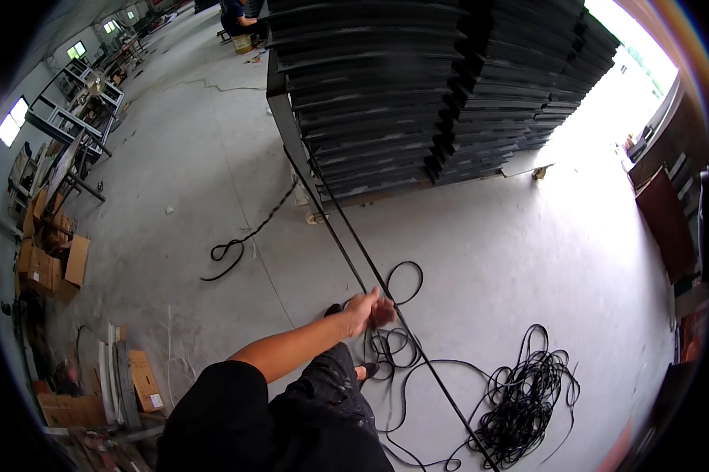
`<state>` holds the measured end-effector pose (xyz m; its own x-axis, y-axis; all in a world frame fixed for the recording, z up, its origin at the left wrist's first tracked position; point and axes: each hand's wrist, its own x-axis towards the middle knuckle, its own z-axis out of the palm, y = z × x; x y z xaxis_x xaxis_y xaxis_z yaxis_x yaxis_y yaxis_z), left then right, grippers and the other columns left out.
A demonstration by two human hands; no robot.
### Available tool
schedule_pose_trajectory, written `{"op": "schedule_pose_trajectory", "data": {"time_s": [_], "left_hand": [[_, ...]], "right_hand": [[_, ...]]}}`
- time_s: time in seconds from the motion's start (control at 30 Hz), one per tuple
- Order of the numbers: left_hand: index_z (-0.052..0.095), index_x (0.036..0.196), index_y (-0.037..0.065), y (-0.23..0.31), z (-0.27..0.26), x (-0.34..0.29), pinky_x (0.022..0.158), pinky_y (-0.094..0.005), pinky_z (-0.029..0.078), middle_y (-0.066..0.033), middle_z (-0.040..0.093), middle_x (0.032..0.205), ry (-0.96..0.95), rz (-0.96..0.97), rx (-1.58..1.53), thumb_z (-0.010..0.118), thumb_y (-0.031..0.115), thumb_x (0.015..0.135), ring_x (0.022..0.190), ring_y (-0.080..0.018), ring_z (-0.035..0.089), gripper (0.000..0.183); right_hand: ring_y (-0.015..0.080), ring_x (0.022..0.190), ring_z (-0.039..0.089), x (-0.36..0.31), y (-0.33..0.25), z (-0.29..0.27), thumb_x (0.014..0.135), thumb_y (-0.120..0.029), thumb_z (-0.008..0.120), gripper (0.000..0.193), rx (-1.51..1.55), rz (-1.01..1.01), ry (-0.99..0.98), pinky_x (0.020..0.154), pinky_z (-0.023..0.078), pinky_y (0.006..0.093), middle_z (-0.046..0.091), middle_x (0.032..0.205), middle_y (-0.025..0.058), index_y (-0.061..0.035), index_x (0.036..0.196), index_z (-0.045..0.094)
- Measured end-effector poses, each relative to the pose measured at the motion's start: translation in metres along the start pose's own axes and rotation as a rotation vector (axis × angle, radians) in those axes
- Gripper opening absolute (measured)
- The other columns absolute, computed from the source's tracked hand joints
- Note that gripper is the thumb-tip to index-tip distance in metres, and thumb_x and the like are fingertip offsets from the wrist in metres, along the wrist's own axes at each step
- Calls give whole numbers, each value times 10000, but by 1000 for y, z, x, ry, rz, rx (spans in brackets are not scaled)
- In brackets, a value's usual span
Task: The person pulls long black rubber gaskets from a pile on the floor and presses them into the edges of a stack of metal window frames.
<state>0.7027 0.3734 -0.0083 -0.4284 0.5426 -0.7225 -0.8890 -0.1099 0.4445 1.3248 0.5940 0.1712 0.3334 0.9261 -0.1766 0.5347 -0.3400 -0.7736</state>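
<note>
My left hand (370,309) reaches forward in the middle, its fingers closed and slightly blurred. A black strap (335,236) runs taut from the stack's near left corner down into it. Slack loops (394,346) hang or lie just below the hand. Beside it, a second taut length of strap (441,381) passes from the same corner to the lower edge of the view. My right hand is out of sight. A tall stack of dark, ridged panels (362,102) stands ahead on a low wheeled base.
A tangled heap of black strap (527,405) lies on the floor at my right. Another twisted strap end (228,252) lies left of the stack. Cardboard boxes (51,256) and metal frames (71,110) line the left wall. A seated person (240,22) is far back.
</note>
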Motion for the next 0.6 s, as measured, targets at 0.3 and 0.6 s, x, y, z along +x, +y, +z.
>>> {"op": "schedule_pose_trajectory", "data": {"time_s": [0.3, 0.6], "left_hand": [[441, 1207, 30, -103, 52, -90, 731, -277, 499, -144, 641, 1010, -442, -433, 226, 282, 510, 939, 944, -224, 633, 573], [302, 1344, 98, -142, 144, -81, 885, -331, 440, -50, 498, 1280, -629, -480, 75, 332, 476, 940, 1161, -176, 498, 554]], "right_hand": [[74, 521, 337, -25, -79, 82, 918, -196, 495, 204, 44, -245, -353, 490, 265, 222, 394, 565, -19, -19, 843, 563], [94, 590, 461, -46, -94, 75, 906, -182, 517, 203, -120, -263, -673, 565, 386, 244, 529, 641, 17, -7, 846, 600]]}}
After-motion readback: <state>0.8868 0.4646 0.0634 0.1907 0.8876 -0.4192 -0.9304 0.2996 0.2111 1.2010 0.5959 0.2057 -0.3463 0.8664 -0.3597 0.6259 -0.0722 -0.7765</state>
